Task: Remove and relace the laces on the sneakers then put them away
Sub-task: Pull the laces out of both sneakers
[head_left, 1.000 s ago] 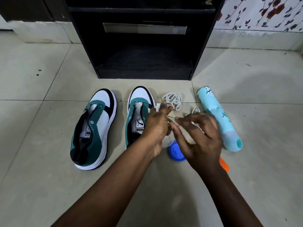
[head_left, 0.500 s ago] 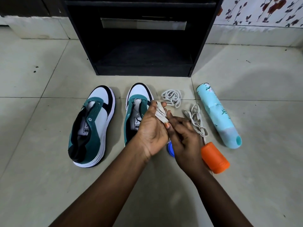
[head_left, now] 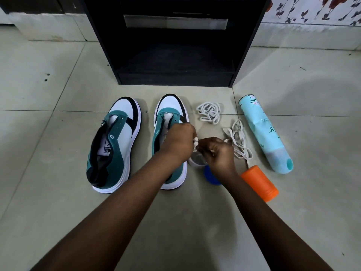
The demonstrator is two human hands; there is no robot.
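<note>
both sneakers stand unlaced on the floor, toes toward the black cabinet (head_left: 175,55) — the left sneaker (head_left: 115,145) and the right sneaker (head_left: 170,122) show bare eyelets, so the removing looks done. one lace (head_left: 209,112) lies coiled just right of the right sneaker's toe; a second lace (head_left: 238,139) trails loose farther right, its near end running to the hands. the left hand (head_left: 179,141) is curled around a small bunch of white lace over the right sneaker, and the right hand (head_left: 218,153) pinches the same lace just beside it. relacing of either shoe has not visibly begun, and putting away is still left — probably into the open cabinet.

right of the right sneaker lie a pale blue spray can (head_left: 263,133), an orange cylinder (head_left: 259,182), a blue lid (head_left: 210,176) and a small clear container (head_left: 196,161), partly hidden under the hands. the floor (head_left: 58,212) is pale, speckled tile; a floral-patterned wall (head_left: 312,8) shows right of the cabinet.
</note>
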